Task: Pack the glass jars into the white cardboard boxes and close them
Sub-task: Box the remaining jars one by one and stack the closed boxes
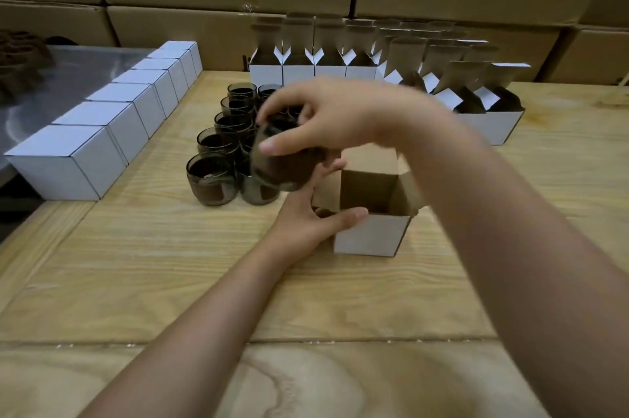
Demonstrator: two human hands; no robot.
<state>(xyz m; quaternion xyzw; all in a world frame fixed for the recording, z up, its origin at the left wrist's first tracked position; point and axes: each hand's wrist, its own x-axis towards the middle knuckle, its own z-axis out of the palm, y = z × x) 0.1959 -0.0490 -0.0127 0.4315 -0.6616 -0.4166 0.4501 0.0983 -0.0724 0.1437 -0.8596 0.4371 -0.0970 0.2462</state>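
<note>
Right hand (333, 118) raised in a curled grip; left hand (303, 220) clasps below.

Two bare forearms and two bare hands are seen. The left forearm (190, 332) is shown uncovered from the bottom edge of the frame up to the wrist. The right forearm (510, 230), in the right half of the frame, is likewise shown uncovered along its whole visible length, and its outline is smeared by blur near the wrist. The left hand (306, 223), at centre frame, is rendered sharply, and a short, rounded left thumbnail (359, 213) can be made out. The right hand (335, 118), just above it, is softened by blur; a short right thumbnail (269, 146) is seen.
</note>
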